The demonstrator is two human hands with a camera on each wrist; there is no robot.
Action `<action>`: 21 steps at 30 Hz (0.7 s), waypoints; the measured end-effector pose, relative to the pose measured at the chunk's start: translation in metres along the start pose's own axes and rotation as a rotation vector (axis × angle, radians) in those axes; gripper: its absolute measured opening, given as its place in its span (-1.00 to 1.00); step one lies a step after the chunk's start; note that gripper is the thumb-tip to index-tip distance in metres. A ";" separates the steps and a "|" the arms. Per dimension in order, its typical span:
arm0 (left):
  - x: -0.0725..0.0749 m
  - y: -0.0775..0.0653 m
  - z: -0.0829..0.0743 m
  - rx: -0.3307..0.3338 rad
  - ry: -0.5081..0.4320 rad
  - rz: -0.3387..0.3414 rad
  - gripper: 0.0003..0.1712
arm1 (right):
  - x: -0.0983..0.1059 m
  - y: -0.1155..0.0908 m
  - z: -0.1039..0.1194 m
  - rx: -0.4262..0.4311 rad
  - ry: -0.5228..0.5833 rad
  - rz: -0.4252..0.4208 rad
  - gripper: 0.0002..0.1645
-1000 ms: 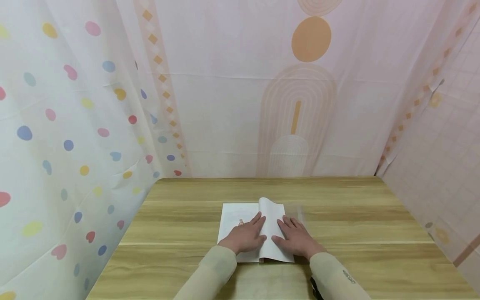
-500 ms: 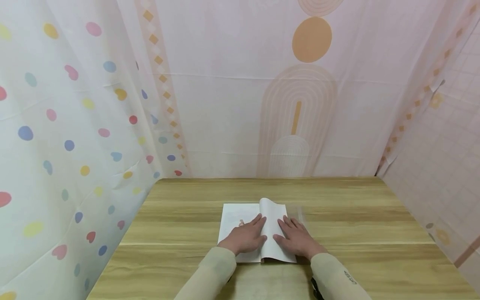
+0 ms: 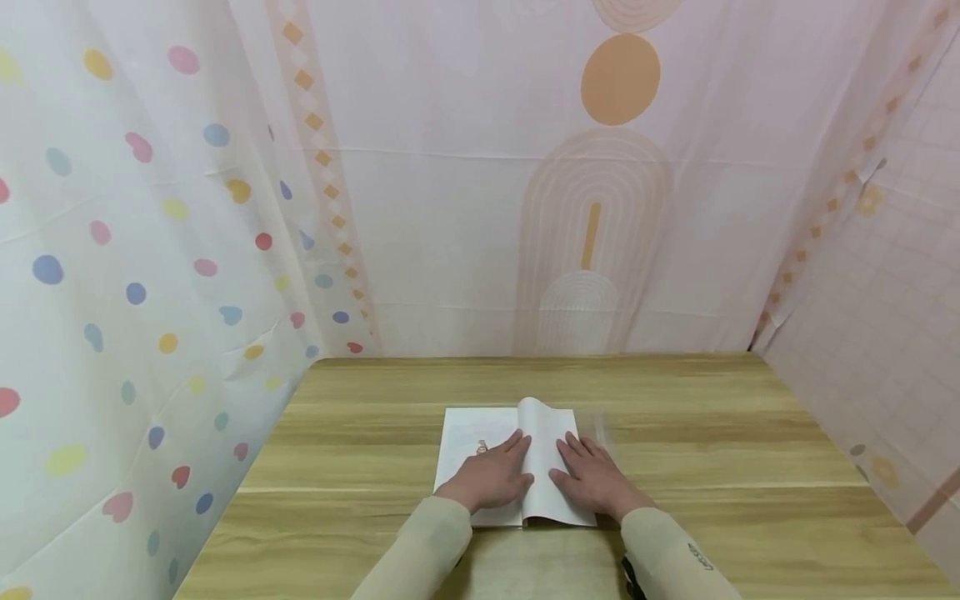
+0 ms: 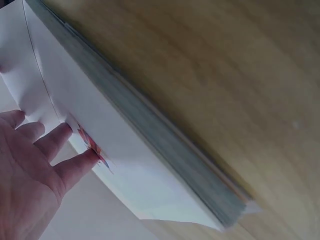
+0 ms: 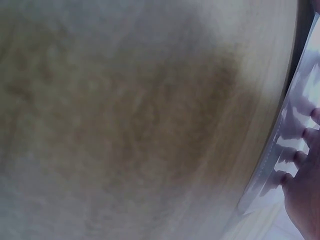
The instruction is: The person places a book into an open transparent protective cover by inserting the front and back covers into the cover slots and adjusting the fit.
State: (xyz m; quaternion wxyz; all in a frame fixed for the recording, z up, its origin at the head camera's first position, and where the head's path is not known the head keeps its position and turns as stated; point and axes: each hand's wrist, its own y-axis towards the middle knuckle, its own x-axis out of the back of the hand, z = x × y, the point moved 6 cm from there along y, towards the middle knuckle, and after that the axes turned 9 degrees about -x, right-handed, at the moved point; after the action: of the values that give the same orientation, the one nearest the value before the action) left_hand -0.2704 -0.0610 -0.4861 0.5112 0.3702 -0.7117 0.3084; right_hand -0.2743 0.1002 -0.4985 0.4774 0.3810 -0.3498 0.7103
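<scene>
An open book [image 3: 461, 425] with white pages lies on the wooden table, a small coloured drawing [image 4: 92, 145] on its left page. My left hand [image 3: 491, 475] rests on that page, its extended fingers by the fold. Under it, the left wrist view shows a thick stack of pages [image 4: 150, 130]. The right-hand page [image 3: 543, 442] bulges up beside the fold. Across its outer part lies my right hand [image 3: 596, 477], fingers spread and pressing down. In the right wrist view, those fingertips touch a shiny, see-through sheet [image 5: 272, 162] at the book's outer side.
A see-through strip [image 3: 602, 429] extends past the book's right edge. Wood-grain tabletop [image 3: 360, 467] surrounds the book. A patterned curtain [image 3: 450, 250] hangs behind the table, with a dotted one [image 3: 150, 333] at the left and a pale one [image 3: 885, 333] at the right.
The outer edge of the right-hand page has slid slightly to the right, so the page lies a little wider. Both hands stay almost in place.
</scene>
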 end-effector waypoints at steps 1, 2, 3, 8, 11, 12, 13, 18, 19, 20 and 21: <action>-0.001 0.000 0.001 -0.002 0.000 0.000 -0.27 | 0.001 0.000 0.001 0.004 -0.004 -0.003 -0.28; -0.003 0.000 0.002 -0.002 0.002 0.003 -0.27 | 0.000 0.000 0.001 0.003 -0.011 -0.001 -0.28; -0.003 0.000 0.002 -0.002 0.002 0.003 -0.27 | 0.001 0.000 0.001 0.005 -0.017 0.000 -0.29; 0.000 0.000 -0.002 0.012 -0.004 0.014 -0.27 | -0.001 0.000 0.000 -0.006 -0.059 0.019 -0.30; 0.001 0.000 -0.005 0.017 0.020 0.016 -0.27 | -0.001 -0.001 -0.001 -0.013 -0.073 0.025 -0.30; 0.001 0.000 -0.006 0.015 0.033 0.017 -0.27 | -0.002 -0.001 -0.001 -0.017 -0.078 0.029 -0.30; 0.002 -0.001 -0.007 0.014 0.043 0.016 -0.27 | -0.002 -0.002 -0.001 -0.016 -0.080 0.029 -0.31; -0.001 -0.002 -0.004 0.016 0.032 0.008 -0.27 | 0.000 -0.003 0.002 0.000 -0.071 0.020 -0.32; -0.001 -0.002 -0.003 0.015 0.023 0.008 -0.27 | 0.000 -0.002 0.002 0.002 -0.070 0.016 -0.33; -0.002 -0.002 -0.002 0.015 0.015 0.008 -0.27 | 0.001 -0.002 0.002 0.003 -0.069 0.013 -0.33; -0.001 -0.002 -0.002 0.009 0.009 0.005 -0.27 | 0.001 -0.002 0.002 0.004 -0.071 0.010 -0.33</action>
State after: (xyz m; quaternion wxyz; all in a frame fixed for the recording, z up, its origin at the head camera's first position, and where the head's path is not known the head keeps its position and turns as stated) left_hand -0.2673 -0.0607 -0.4868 0.5121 0.3693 -0.7088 0.3145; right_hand -0.2722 0.0990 -0.4966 0.4603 0.4053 -0.3669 0.6994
